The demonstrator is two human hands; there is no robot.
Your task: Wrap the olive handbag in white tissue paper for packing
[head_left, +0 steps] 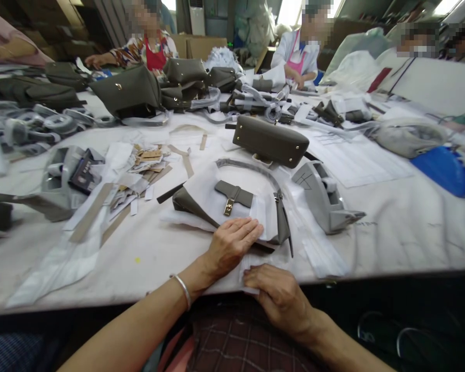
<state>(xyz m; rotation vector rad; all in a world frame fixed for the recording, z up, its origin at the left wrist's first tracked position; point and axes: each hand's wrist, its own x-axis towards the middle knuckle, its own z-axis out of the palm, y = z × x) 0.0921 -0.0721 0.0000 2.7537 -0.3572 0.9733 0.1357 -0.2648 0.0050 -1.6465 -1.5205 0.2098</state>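
Observation:
An olive-grey handbag [189, 202] lies on the table in front of me, partly covered by white tissue paper [203, 188]. Its flap strap with a gold clasp [228, 206] rests on top of the paper, and its handle curves away behind. My left hand [235, 240] lies flat on the near edge of the wrapped bag, fingers stretched out together. Closer to the table's edge, my right hand [278, 293] has its fingers bent around the end of a white paper sheet [251, 290]. Its thumb is mostly hidden under the hand.
Tape dispensers stand on the left [56, 178] and right [320, 199]. Paper scraps [149, 165] lie left of the bag. Another olive bag [271, 139] sits just behind, with more bags [127, 93] piled farther back. Co-workers work across the table.

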